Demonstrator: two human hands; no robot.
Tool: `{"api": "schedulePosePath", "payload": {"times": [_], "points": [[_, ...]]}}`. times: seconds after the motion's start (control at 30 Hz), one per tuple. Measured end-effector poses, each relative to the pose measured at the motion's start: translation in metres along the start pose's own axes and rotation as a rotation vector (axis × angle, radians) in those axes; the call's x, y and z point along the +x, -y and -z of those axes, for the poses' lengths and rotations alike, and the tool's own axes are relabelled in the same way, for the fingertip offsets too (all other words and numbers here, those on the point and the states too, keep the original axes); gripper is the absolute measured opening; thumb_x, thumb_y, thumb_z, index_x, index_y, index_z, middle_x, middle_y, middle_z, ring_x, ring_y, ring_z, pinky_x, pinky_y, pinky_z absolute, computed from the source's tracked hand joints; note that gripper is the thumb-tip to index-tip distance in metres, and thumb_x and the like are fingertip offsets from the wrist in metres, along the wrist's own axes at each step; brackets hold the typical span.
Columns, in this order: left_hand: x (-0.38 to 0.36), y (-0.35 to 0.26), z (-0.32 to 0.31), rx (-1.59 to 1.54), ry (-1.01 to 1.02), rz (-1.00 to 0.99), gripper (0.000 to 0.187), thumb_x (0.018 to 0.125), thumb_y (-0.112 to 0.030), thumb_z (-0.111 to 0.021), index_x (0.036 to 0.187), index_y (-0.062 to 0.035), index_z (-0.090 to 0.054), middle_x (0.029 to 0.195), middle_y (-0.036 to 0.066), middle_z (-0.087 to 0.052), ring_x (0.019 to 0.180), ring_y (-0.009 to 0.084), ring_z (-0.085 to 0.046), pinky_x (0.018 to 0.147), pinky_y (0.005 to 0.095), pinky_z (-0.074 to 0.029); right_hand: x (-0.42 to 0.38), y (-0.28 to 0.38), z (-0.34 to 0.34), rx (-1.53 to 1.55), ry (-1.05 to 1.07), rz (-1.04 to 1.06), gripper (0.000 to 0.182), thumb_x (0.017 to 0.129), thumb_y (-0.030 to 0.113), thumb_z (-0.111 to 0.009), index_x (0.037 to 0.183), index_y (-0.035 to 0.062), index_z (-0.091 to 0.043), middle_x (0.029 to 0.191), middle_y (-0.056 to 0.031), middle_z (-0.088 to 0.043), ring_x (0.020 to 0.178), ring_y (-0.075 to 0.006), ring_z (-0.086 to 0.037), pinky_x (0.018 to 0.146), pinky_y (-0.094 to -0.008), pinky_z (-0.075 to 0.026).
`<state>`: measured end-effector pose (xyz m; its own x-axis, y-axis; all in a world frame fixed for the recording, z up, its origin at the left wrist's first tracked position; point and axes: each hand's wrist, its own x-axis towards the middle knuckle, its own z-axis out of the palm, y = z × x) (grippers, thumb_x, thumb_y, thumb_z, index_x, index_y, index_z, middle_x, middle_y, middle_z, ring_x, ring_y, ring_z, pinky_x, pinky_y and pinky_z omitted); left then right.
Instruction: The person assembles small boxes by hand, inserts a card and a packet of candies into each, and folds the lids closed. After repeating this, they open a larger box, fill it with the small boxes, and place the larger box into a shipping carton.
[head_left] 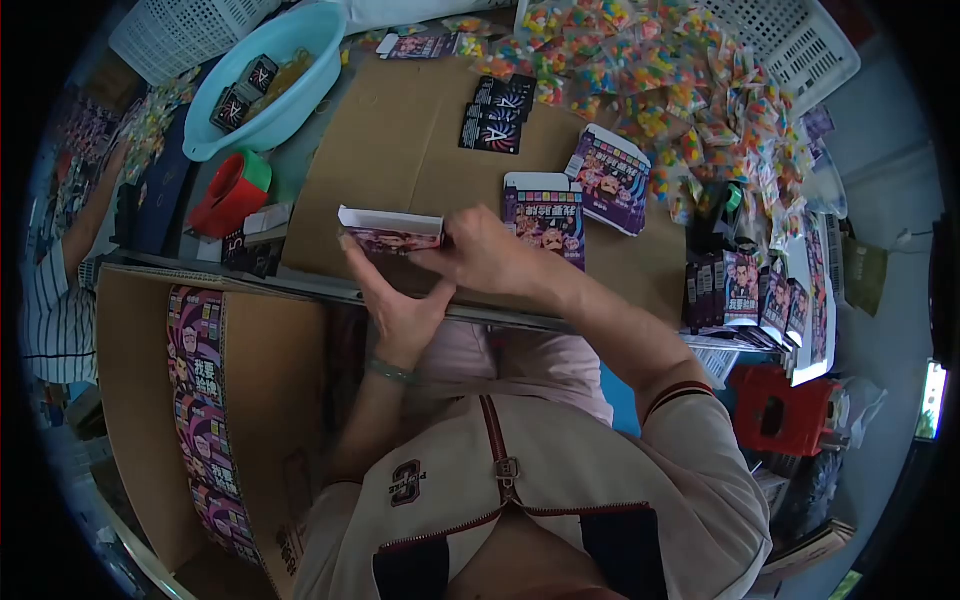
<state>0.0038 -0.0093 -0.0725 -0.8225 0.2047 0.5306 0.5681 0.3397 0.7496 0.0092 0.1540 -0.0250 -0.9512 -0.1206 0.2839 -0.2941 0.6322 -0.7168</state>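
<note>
A small purple printed cardboard box (pixel 392 240) is held over the table's front edge, its white inner flap showing along the upper side. My left hand (pixel 400 310), with a bangle at the wrist, grips the box from below and the left. My right hand (pixel 478 248) is closed at the right end of the box, its fingertips partly hidden. To the right lie a flat purple printed box (pixel 547 210) and another purple box (pixel 608 182), both on a brown cardboard sheet (pixel 390 130). Black packs with a starburst print (pixel 490 130) lie farther back.
Many candy bags (pixel 650 75) are heaped at the back right. A blue basin (pixel 290 95) holds black packs, beside a red and green tape roll (pixel 232 195). Purple boxes (pixel 742 285) stand at right. A large carton (pixel 265 400) with printed boxes sits lower left; another person's arm (pixel 90 215) shows behind.
</note>
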Motion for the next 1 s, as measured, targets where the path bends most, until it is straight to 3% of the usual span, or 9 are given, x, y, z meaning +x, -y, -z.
{"api": "schedulePosePath", "payload": {"times": [0.07,0.17,0.27,0.33,0.47,0.67,0.73,0.83,1.0], "points": [[0.006,0.007,-0.009,0.029,-0.064,0.016,0.124,0.060,-0.023,-0.088,0.147,0.0050,-0.004,0.146,0.028,-0.024,0.133,0.0378,-0.033,0.110,0.0455,-0.027,0.005,0.021,0.012,-0.055,0.315,-0.155,0.031,0.079,0.022,-0.070,0.100,-0.0008,-0.068,0.084,-0.0247,-0.065,0.077,-0.0410,-0.064,0.069,-0.0427,-0.052],[0.010,0.006,-0.005,-0.122,-0.073,0.109,0.123,0.059,-0.022,-0.088,0.146,0.0055,-0.005,0.145,0.028,-0.025,0.133,0.0376,-0.032,0.109,0.0453,-0.029,0.015,-0.007,0.047,0.062,0.249,0.119,0.032,0.080,0.023,-0.067,0.102,0.0007,-0.067,0.085,-0.0236,-0.067,0.079,-0.0389,-0.065,0.072,-0.0420,-0.052],[0.008,0.012,-0.003,-0.124,-0.117,0.194,0.123,0.058,-0.022,-0.089,0.146,0.0058,-0.007,0.142,0.027,-0.030,0.130,0.0377,-0.036,0.107,0.0449,-0.032,0.040,-0.062,0.117,-0.410,-0.048,-0.333,0.032,0.082,0.023,-0.065,0.109,0.0041,-0.065,0.096,-0.0196,-0.068,0.088,-0.0342,-0.066,0.078,-0.0412,-0.052],[0.004,0.011,-0.004,0.057,0.000,0.189,0.121,0.057,-0.021,-0.089,0.145,0.0059,-0.011,0.138,0.026,-0.033,0.126,0.0375,-0.040,0.104,0.0443,-0.035,0.045,-0.134,0.149,-0.800,-0.189,-0.473,0.027,0.080,0.022,-0.067,0.102,0.0056,-0.066,0.091,-0.0179,-0.068,0.086,-0.0358,-0.066,0.074,-0.0437,-0.054],[0.006,0.009,-0.005,0.064,0.034,0.179,0.117,0.057,-0.021,-0.089,0.143,0.0063,-0.015,0.135,0.025,-0.037,0.123,0.0368,-0.042,0.102,0.0441,-0.037,0.042,-0.185,0.160,-0.886,-0.045,-0.581,0.027,0.081,0.025,-0.068,0.101,0.0057,-0.067,0.090,-0.0161,-0.068,0.089,-0.0350,-0.066,0.076,-0.0447,-0.054],[0.006,0.010,-0.004,0.086,0.029,0.163,0.114,0.057,-0.022,-0.088,0.142,0.0070,-0.017,0.131,0.024,-0.039,0.121,0.0361,-0.044,0.100,0.0441,-0.039,0.050,-0.150,0.176,-0.905,0.052,-0.562,0.020,0.081,0.025,-0.069,0.092,0.0082,-0.070,0.093,-0.0136,-0.069,0.091,-0.0327,-0.067,0.079,-0.0427,-0.054],[0.006,0.010,-0.004,0.054,0.039,0.174,0.114,0.057,-0.021,-0.088,0.142,0.0076,-0.017,0.131,0.024,-0.039,0.121,0.0364,-0.044,0.100,0.0440,-0.039,0.050,-0.136,0.181,-0.886,0.003,-0.592,0.014,0.078,0.014,-0.064,0.088,0.0053,-0.069,0.087,-0.0154,-0.067,0.087,-0.0342,-0.065,0.076,-0.0434,-0.053],[0.006,0.011,-0.004,0.028,0.049,0.185,0.115,0.057,-0.021,-0.088,0.142,0.0080,-0.017,0.132,0.025,-0.039,0.121,0.0368,-0.044,0.100,0.0439,-0.039,0.053,-0.098,0.161,-0.857,-0.013,-0.416,0.014,0.077,0.009,-0.062,0.087,0.0077,-0.071,0.081,-0.0144,-0.067,0.082,-0.0347,-0.065,0.074,-0.0437,-0.053],[0.006,0.012,-0.004,0.067,0.043,0.157,0.116,0.056,-0.021,-0.088,0.142,0.0084,-0.016,0.132,0.025,-0.038,0.121,0.0374,-0.044,0.100,0.0443,-0.039,0.058,-0.119,0.094,-0.748,0.071,-0.001,0.017,0.078,0.007,-0.060,0.092,0.0088,-0.070,0.091,-0.0146,-0.067,0.091,-0.0318,-0.065,0.077,-0.0414,-0.053]]}}
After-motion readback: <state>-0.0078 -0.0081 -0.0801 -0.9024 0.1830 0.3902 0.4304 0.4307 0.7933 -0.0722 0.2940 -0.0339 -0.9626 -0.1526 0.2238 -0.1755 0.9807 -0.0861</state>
